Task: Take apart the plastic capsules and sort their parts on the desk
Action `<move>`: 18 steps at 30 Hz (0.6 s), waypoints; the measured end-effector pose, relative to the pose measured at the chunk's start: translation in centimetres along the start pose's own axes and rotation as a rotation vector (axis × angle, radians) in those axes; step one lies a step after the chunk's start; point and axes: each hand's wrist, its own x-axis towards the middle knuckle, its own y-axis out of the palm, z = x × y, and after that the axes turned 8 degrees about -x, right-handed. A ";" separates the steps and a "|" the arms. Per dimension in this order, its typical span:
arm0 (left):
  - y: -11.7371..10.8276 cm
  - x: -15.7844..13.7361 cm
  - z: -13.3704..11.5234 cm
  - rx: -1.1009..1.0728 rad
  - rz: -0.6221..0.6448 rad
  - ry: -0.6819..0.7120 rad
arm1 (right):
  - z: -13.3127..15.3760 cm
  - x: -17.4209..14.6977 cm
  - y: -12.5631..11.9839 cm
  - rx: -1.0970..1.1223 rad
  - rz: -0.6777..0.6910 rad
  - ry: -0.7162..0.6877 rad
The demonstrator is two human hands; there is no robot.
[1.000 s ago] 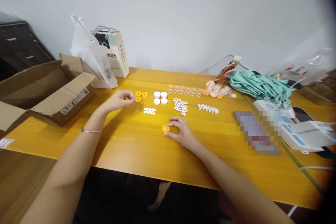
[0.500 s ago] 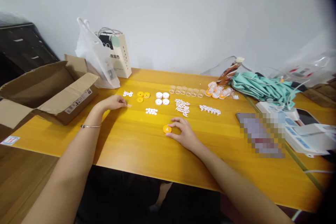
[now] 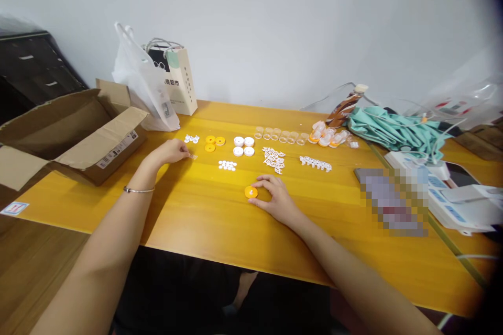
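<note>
Disc (image 3: 251,192), orange, on the table (image 3: 188,214), gripped between thumb and fingers of my right hand (image 3: 277,200). Left hand (image 3: 170,152): fingertips at tiny clear pieces (image 3: 193,156); from here I can't tell if it holds any. White buttons (image 3: 227,166) lie between both hands, yellow wheels (image 3: 210,140) right of the left one.

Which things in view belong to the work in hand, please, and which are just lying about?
Likely in the work:
orange disc between fingers of the right hand
tiny pieces by the left hand
three other orange discs
four white discs
small white rounds
white openwork pieces
white toothed pieces
clear cups

Apparently lying about:
cardboard box
plastic bag
paper bag
bottle
green fabric
power strip
</note>
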 end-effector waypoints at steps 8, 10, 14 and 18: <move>3.4 -3.5 -8.0 -0.309 -0.023 0.611 | 0.4 0.1 -0.4 -0.025 0.005 -0.018; 5.1 -4.4 -9.7 -0.317 0.120 0.726 | 0.4 0.1 -0.3 -0.030 0.005 -0.025; 8.1 -5.3 -11.3 -0.290 0.171 0.774 | 0.2 0.1 -0.1 -0.036 -0.012 -0.049; 9.3 -5.3 -11.6 -0.299 0.121 0.736 | 0.1 0.0 -0.1 -0.024 -0.012 -0.055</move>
